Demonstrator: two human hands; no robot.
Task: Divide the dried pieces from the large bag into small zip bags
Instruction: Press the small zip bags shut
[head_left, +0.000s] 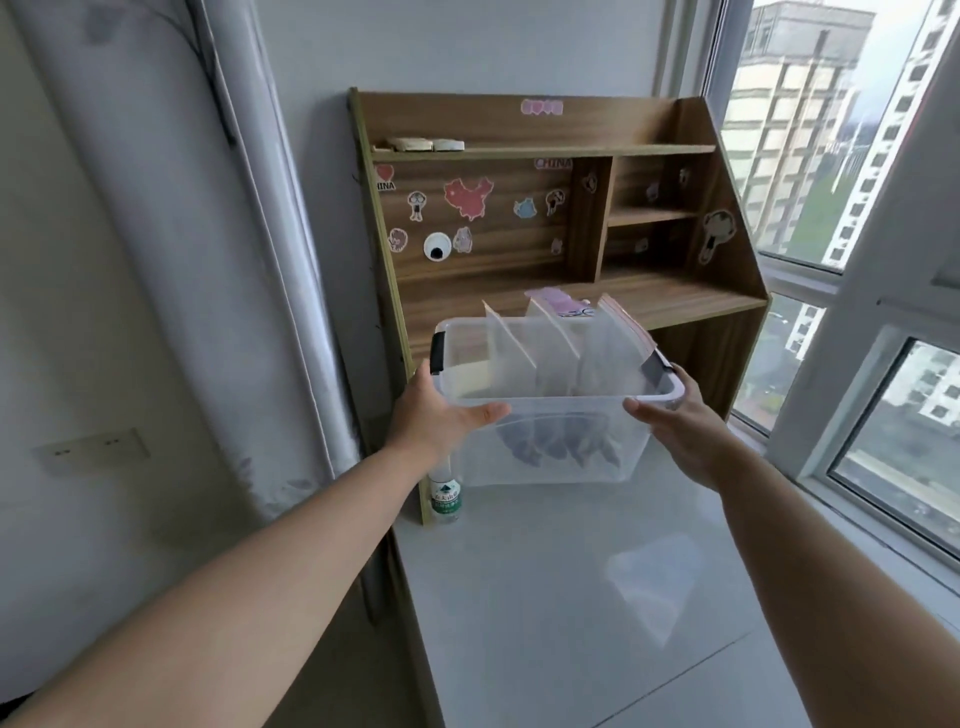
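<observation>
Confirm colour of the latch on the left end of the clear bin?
Black latch, clipped on the clear bin; head view shows it best.

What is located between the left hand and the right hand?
In the head view, the clear plastic box is between the left hand and the right hand. Zip bags stand inside it.

White table (561, 613); wooden shelf (561, 218), bottle (445, 499) on it

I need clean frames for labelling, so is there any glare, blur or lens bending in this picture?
Head view: daylight from the window glares off the white table; wide-angle bends the curtain; the bin is slightly soft.
</observation>
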